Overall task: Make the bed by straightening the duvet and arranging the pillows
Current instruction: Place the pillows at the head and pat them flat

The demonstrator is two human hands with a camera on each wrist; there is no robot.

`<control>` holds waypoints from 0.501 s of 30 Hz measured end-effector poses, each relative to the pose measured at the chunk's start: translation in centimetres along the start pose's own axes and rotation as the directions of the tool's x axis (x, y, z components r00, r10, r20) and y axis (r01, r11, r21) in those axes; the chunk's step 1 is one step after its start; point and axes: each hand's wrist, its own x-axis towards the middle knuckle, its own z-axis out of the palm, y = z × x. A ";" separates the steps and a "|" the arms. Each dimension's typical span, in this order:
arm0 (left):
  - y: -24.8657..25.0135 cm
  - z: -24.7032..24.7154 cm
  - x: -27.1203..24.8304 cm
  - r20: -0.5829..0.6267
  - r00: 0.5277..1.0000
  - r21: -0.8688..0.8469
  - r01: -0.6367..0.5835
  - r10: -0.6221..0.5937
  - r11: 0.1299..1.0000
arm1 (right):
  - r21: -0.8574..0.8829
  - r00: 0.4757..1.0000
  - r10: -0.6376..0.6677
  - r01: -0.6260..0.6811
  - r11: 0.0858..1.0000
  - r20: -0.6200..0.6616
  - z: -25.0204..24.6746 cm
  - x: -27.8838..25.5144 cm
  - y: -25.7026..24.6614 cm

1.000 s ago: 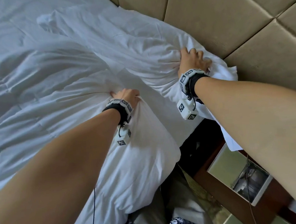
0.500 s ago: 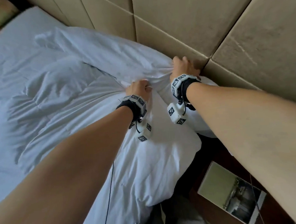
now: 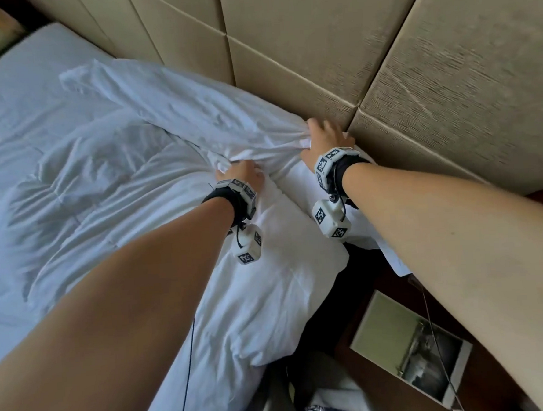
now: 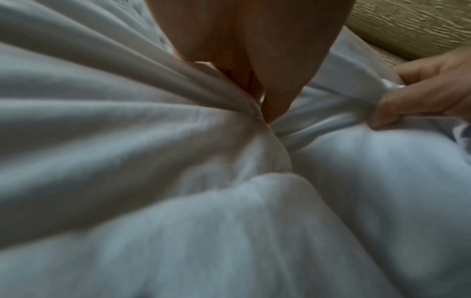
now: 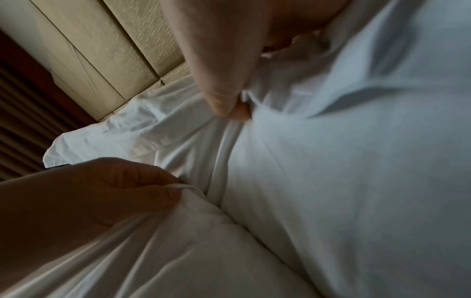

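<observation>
Duvet (image 3: 110, 196): white, rumpled, spread over the bed, its top corner bunched up near the padded headboard (image 3: 286, 45) on the bed's right edge. Creases fan out from the grab points. A flat flap of white fabric (image 3: 168, 97) lies along the headboard toward the far side.

Left hand (image 3: 241, 175): fingers (image 4: 275, 96) clenched on a gathered fold of duvet, thumb pinching cloth against them; confirmed in left wrist view.

Right hand (image 3: 325, 137): just beside the left one, against the headboard, fingers (image 5: 219, 94) curled, grasping the same white fabric at the corner. Thumb and fingertip pinch visible in right wrist view.

Both wrists carry marker-tagged bands with small camera cubes hanging below.

Beyond the bed edge, lower right: dark wood nightstand (image 3: 386, 385) with a printed card (image 3: 409, 346) on it. Pillows: can't pick any out for sure.
</observation>
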 end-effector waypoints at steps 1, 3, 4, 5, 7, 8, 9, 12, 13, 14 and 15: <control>0.0 0.3 -0.2 0.016 1.000 0.021 -0.009 0.009 1.000 | 0.012 1.000 0.001 -0.001 1.000 0.000 0.1 -0.6 0.4; -0.1 0.8 -0.4 0.039 0.999 0.030 -0.026 0.025 0.999 | 0.028 1.000 0.000 0.000 1.000 0.003 0.2 -1.8 0.9; -0.1 1.1 -0.6 0.053 0.997 0.033 -0.057 0.056 0.998 | 0.038 1.000 0.002 -0.002 0.999 0.000 0.2 -2.5 1.2; -0.1 1.2 -1.1 0.075 0.994 0.054 -0.090 0.086 0.994 | 0.054 1.000 0.003 -0.002 0.999 -0.016 0.4 -3.1 1.3; -0.3 2.5 -1.3 0.108 0.981 0.115 -0.173 0.161 0.978 | 0.085 0.996 0.019 -0.012 0.996 -0.087 0.8 -4.9 1.8; -0.4 3.0 -1.6 0.122 0.973 0.135 -0.212 0.196 0.968 | 0.086 0.991 0.025 -0.014 0.996 -0.129 1.2 -5.9 2.1; -0.4 3.5 -2.3 0.139 0.964 0.162 -0.246 0.225 0.956 | 0.078 0.984 0.031 -0.018 0.997 -0.173 1.7 -7.1 2.5; 0.5 4.2 -5.2 0.295 0.905 0.282 -0.388 0.306 0.877 | 0.081 0.940 0.078 -0.054 0.995 -0.332 3.1 -10.7 3.1; 0.6 4.4 -6.1 0.352 0.894 0.308 -0.390 0.277 0.868 | 0.094 0.927 0.081 -0.049 0.994 -0.365 3.6 -11.9 3.1; 0.6 4.8 -6.7 0.394 0.886 0.315 -0.381 0.245 0.870 | 0.106 0.923 0.064 -0.025 0.994 -0.380 4.1 -13.1 3.0; 0.4 5.2 -7.4 0.414 0.884 0.316 -0.365 0.219 0.876 | 0.130 0.927 0.035 0.015 0.991 -0.374 4.7 -14.1 3.0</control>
